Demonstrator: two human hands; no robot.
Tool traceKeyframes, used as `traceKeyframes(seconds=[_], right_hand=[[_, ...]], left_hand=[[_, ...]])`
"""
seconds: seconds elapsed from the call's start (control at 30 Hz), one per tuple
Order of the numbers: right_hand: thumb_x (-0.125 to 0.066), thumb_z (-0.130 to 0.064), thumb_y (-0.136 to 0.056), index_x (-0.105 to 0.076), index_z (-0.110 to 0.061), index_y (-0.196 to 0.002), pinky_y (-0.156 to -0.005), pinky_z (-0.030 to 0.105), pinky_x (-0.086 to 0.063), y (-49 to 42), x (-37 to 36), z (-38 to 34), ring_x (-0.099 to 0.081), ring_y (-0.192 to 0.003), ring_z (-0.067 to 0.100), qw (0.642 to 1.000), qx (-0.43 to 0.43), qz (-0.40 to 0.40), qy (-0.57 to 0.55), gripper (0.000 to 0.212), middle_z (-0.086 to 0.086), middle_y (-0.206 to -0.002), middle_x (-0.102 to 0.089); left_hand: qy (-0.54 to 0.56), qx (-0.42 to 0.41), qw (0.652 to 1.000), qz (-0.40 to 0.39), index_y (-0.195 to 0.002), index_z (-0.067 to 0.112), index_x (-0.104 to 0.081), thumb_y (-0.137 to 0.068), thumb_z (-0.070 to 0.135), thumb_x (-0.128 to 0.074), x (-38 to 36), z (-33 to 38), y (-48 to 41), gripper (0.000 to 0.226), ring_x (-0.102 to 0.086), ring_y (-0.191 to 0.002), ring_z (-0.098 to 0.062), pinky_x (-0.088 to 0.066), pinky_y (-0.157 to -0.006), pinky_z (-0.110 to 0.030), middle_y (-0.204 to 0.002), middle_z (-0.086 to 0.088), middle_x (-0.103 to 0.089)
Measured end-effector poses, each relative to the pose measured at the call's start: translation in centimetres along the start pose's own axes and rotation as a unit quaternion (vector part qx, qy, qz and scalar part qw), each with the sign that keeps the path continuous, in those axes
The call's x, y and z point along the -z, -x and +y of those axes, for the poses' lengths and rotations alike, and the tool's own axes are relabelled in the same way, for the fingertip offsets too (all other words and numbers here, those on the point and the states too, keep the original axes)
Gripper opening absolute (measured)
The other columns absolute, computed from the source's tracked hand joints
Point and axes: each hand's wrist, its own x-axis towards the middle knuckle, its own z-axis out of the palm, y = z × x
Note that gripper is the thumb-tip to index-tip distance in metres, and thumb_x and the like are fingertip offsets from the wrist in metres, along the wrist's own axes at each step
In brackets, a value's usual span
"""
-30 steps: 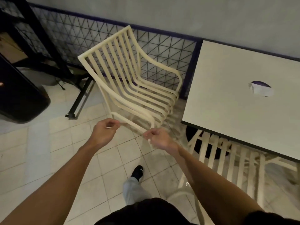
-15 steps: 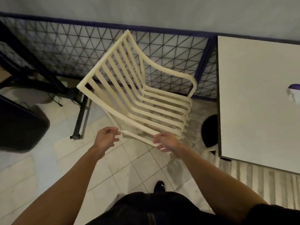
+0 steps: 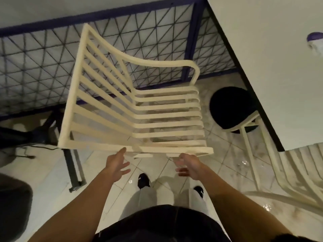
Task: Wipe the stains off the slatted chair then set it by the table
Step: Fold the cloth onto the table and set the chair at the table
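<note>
Entry: chair, placing by the table. Late stage, in my judgement.

Chair (image 3: 167, 126) at 12 o'clock, seat front turned toward the table (image 3: 262, 58) at 2 o'clock. No cloth in view, so I take the wiping as done; a last nudge may remain. Whether its legs are down, I cannot tell. Left hand (image 3: 117, 165) and right hand (image 3: 188, 165): fingers spread, loose, holding nothing, just below the near armrest, left fingertip at its edge.
</note>
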Motion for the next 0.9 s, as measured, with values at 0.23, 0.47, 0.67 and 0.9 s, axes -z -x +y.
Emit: traceKeyframes(seconds=[0.23, 0.47, 0.67, 0.9], right_hand=[[-0.052, -0.025, -0.104, -0.050, -0.008, -0.117, -0.100, 0.053, -0.050, -3.4, -3.4, 0.3, -0.058, -0.112, 0.041, 0.979, -0.037, 0.043, -0.196, 0.021, 0.017, -0.126, -0.053], [-0.042, 0.002, -0.102, -0.048, 0.005, -0.125, -0.090, 0.043, -0.053, -7.5, -3.7, -0.6, -0.060, -0.109, 0.037, 0.943, -0.022, 0.104, -0.316, 0.024, 0.024, -0.125, -0.057], [-0.044, 0.004, -0.102, -0.048, 0.006, -0.128, -0.085, 0.043, -0.054, -8.0, -3.6, -0.9, -0.061, -0.106, 0.036, 0.922, -0.012, 0.131, -0.363, 0.027, 0.026, -0.127, -0.058], [-0.038, -0.003, -0.106, -0.042, 0.005, -0.130, -0.089, 0.046, -0.051, -7.7, 2.2, -4.2, -0.060, -0.084, 0.028, 0.920, 0.037, 0.151, -0.360, 0.026, 0.017, -0.097, -0.057]], left_hand=[[0.097, 0.010, 0.995, 0.014, -0.136, -0.001, -0.049, -0.098, 0.018, -0.060, 1.2, 1.6, -4.6, 0.043, -0.058, -0.118, -0.035, -0.050, -0.095, -0.054, -0.137, -0.018, -0.053], [0.090, -0.034, 0.994, 0.053, -0.110, -0.002, -0.052, -0.101, 0.014, -0.055, -0.8, 1.2, -5.7, 0.018, -0.060, -0.109, -0.033, -0.048, -0.103, -0.043, -0.115, -0.020, -0.059], [0.079, -0.041, 0.994, 0.060, -0.087, 0.000, -0.054, -0.101, 0.011, -0.054, -1.7, 1.2, -5.8, 0.018, -0.060, -0.107, -0.035, -0.046, -0.105, -0.047, -0.102, -0.018, -0.060], [0.052, -0.028, 0.998, 0.004, -0.104, -0.006, -0.059, -0.101, 0.009, -0.053, -6.8, -0.3, -4.7, 0.016, -0.062, -0.110, -0.031, -0.046, -0.100, -0.040, -0.120, -0.021, -0.063]])
